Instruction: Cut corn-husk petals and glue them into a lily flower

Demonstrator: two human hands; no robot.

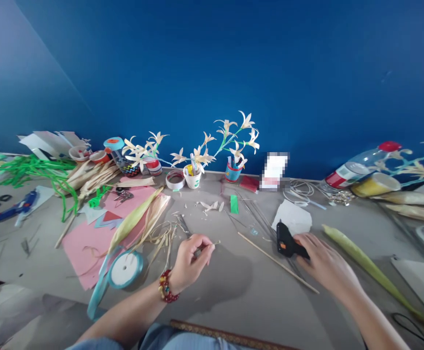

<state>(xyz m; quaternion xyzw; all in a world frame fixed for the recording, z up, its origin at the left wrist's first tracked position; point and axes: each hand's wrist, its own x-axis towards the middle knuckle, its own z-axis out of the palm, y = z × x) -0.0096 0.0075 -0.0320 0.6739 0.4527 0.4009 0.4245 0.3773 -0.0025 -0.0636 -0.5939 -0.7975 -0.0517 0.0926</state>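
Observation:
My left hand (193, 257), with a beaded bracelet at the wrist, is closed in a pinch over the middle of the table. From its fingertips sticks the end of a small pale piece (217, 242); the rest is hidden. A metal tool (183, 225) lies just behind that hand, partly covered. My right hand (323, 260) has its fingers round the handle of a black hot glue gun (285, 240), whose nozzle points away from me at a sheet of white paper (295, 216). Between the hands lies a thin wooden stick (275, 261). Pale petal-like scraps (212, 208) are scattered further back.
Pale husk-like flowers on stems stand in a white cup (193, 176) and nearby containers along the blue wall. On the left are pink paper (84, 250), a blue ribbon spool (125, 269) and a blue glue gun (15, 209). A plastic bottle (358, 167) lies at right.

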